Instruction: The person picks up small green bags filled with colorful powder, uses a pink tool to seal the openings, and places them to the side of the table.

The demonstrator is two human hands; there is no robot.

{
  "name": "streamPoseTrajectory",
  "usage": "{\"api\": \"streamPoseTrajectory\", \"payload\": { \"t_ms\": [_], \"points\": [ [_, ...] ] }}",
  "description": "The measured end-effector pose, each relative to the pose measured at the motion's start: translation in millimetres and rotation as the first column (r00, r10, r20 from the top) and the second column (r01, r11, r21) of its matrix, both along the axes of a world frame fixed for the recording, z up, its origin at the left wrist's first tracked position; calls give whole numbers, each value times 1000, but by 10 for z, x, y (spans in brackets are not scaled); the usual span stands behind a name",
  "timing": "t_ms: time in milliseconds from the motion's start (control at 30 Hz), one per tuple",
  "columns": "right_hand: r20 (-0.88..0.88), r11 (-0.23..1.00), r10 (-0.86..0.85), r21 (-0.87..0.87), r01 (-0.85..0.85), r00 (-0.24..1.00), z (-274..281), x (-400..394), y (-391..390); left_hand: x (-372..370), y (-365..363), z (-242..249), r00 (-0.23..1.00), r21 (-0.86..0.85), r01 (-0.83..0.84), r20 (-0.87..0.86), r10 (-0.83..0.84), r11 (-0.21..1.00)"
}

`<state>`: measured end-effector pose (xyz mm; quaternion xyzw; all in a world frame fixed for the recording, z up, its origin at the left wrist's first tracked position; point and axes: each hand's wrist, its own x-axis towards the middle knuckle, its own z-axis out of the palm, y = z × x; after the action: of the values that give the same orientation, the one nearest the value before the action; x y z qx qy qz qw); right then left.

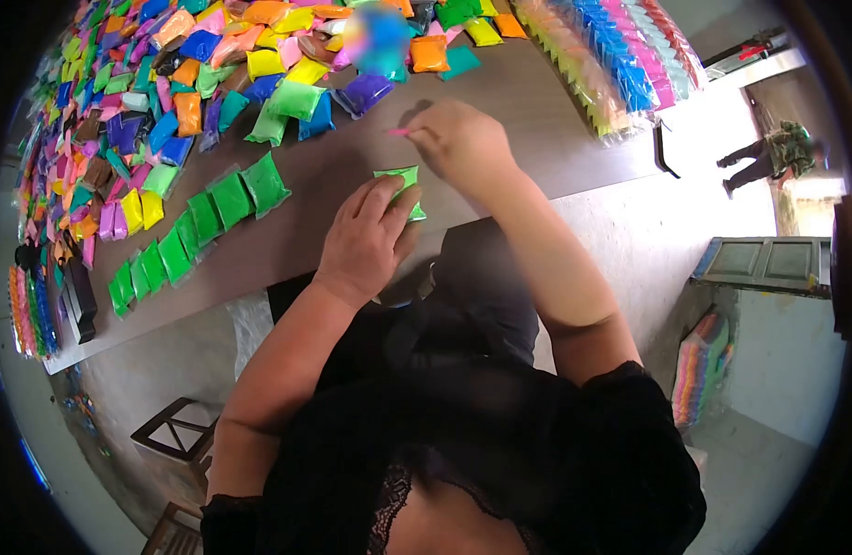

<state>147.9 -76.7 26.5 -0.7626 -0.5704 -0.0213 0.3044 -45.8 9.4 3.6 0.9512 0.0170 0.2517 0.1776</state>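
Observation:
My left hand (pixel 366 231) rests on a bright green packet (pixel 413 176) near the table's front edge, its fingers closed over it and hiding most of it. Just above and to the right, my right hand (pixel 463 148) is raised over the table. Its fingers pinch a small, thin pink object (pixel 400 131); its kind is too small and blurred to tell. Left of my hands, several filled green packets (pixel 230 201) in clear wrap lie in a slanting row.
A large heap of many-coloured packets (pixel 190 109) covers the table's far left. Strips of wrapped packets (pixel 597 65) lie at the far right of the table (pixel 329 199). A wooden chair (pixel 176 430) stands lower left. Another person (pixel 776 153) is in the background at right.

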Motion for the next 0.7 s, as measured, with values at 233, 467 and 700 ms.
{"api": "streamPoseTrajectory", "payload": {
  "t_ms": [233,467,700],
  "points": [
    [-427,923,-286,117,366,858,-170,44,-601,-64,110,186,998,-217,-52,25,59,975],
    [-526,925,-287,66,375,801,-116,-278,-583,34,162,10,996,-71,53,72,-48,996],
    [-131,970,-242,-22,241,961,-125,-473,-518,17,98,58,999,19,6,44,-7,1000]
  ]
}}
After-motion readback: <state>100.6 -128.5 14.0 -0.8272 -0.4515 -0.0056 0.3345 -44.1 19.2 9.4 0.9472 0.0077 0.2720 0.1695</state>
